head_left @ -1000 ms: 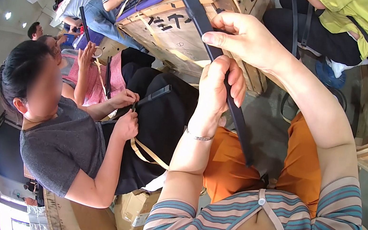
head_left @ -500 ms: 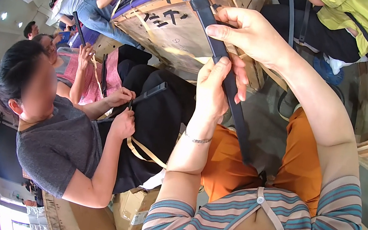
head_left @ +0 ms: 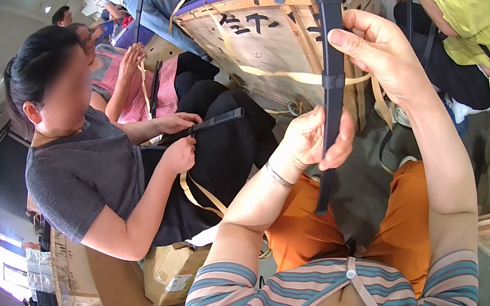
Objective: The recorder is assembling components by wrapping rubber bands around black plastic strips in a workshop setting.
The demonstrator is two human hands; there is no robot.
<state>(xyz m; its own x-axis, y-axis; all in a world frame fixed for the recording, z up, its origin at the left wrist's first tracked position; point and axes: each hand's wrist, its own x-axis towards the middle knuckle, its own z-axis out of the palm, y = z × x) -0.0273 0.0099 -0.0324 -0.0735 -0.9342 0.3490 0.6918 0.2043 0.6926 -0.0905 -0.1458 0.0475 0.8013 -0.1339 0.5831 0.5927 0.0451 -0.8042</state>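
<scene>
Teal-and-beige striped top [head_left: 281,287], pale button [head_left: 351,274], orange trousers [head_left: 406,220], slim left-wrist bracelet [head_left: 278,175]

Both hands [head_left: 306,141] [head_left: 383,54] at a black strip [head_left: 331,99], wooden crate [head_left: 289,54] beyond

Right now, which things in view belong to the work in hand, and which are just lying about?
In hand:
black strap, pinched by the right hand, left hand lower down
apparently, pale yellow strip crossing at the strap

Likely just around:
cardboard box
wooden crate
</scene>
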